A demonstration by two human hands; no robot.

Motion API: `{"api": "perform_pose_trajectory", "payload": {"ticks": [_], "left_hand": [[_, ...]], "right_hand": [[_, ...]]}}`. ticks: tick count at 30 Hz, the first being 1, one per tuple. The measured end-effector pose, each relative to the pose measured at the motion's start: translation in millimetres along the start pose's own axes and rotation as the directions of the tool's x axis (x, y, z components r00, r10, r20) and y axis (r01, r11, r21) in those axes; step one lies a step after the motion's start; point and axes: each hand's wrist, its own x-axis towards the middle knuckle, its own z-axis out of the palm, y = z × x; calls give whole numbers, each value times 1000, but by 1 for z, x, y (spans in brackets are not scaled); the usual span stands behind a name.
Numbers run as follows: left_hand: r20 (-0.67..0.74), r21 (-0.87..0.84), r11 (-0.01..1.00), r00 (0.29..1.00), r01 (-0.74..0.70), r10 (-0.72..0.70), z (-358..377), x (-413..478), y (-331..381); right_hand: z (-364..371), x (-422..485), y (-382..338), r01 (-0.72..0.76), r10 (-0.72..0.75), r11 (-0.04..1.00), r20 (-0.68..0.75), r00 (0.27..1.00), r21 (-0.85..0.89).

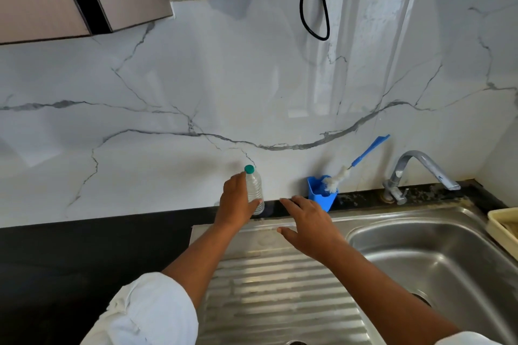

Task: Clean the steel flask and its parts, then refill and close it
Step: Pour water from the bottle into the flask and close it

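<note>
A small clear plastic bottle with a green cap stands upright on the black counter against the marble wall. My left hand grips it around the body, thumb across its front. My right hand hovers open just to the right of the bottle, fingers straight and spread above the steel drainboard. A bottle brush with a blue handle stands in a blue holder beside the wall. No steel flask shows, apart from a dark round rim at the bottom edge that I cannot identify.
The steel sink basin lies at the right, with a chrome tap behind it. A cream tray sits at the sink's right edge. Black counter stretches to the left. A black cable hangs on the wall above.
</note>
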Motion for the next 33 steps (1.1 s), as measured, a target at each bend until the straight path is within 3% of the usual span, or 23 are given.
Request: {"api": "perform_pose_trajectory", "payload": {"ticks": [6, 12, 19, 24, 28, 33], "left_hand": [[47, -60, 983, 983, -172, 175, -16, -50, 14], [28, -179, 911, 923, -373, 383, -37, -114, 30], [127, -427, 867, 933, -255, 337, -43, -189, 40], [321, -543, 837, 907, -60, 273, -45, -240, 46], [415, -542, 840, 878, 28, 239, -45, -266, 43], [447, -452, 890, 880, 69, 159, -36, -287, 44]], "right_hand": [[-10, -20, -10, 5, -8, 996, -30, 1000, -94], [-25, -72, -24, 35, -54, 984, -104, 993, -174], [-18, -145, -12, -26, 11, 994, -142, 990, -105], [-9, -196, 2, -98, 108, 986, 70, 992, -132], [7, -220, 13, 24, 86, 950, 332, 940, -313], [43, -233, 20, 236, -38, 877, 429, 903, -419]]}}
